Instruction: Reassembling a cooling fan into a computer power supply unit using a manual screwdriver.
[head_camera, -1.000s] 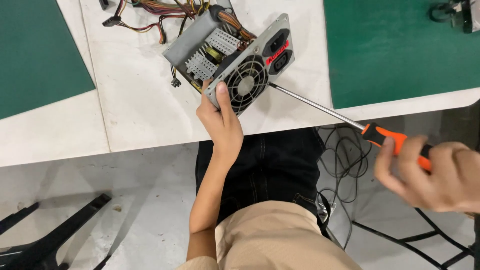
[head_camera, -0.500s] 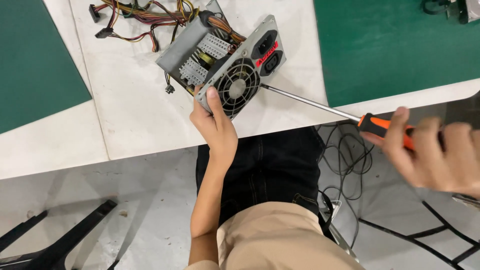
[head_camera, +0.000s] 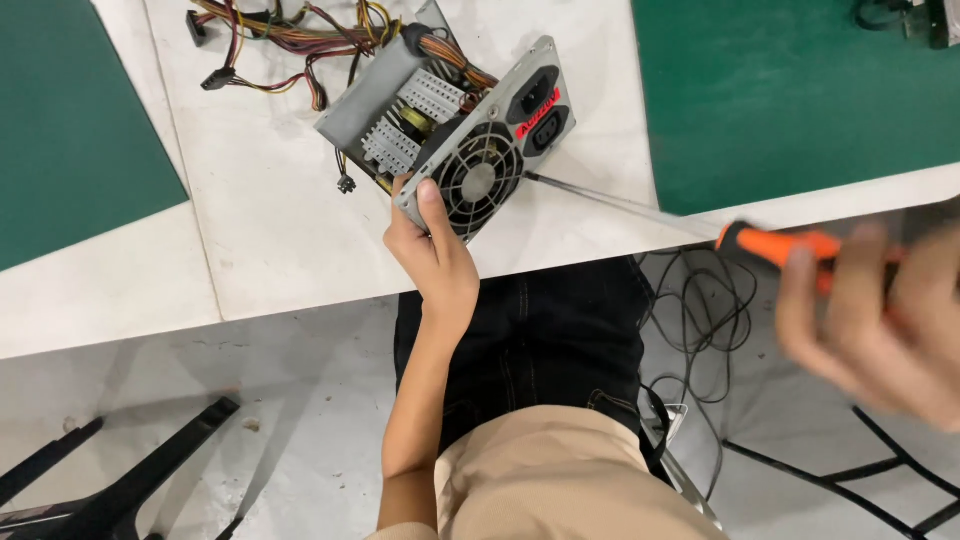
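An opened grey computer power supply (head_camera: 450, 120) with a round fan grille and two sockets lies tilted on the white table (head_camera: 270, 240). My left hand (head_camera: 432, 250) grips its near corner, thumb on the fan face. My right hand (head_camera: 880, 320), blurred at the right edge, is closed around the orange handle of a long screwdriver (head_camera: 770, 243). The thin shaft runs up and left, and its tip meets the fan face's right edge. A bundle of coloured wires (head_camera: 290, 40) trails from the unit to the upper left.
Green mats (head_camera: 800, 90) cover the table at right and at the left (head_camera: 70, 130). Black cables (head_camera: 700, 310) hang below the table edge. Black stand legs (head_camera: 120, 480) lie on the concrete floor at lower left. My dark trousers fill the space under the table.
The view has shifted a little. My right hand has slid further up the screwdriver handle and turned, now blurred. My left hand keeps its hold on the power supply.
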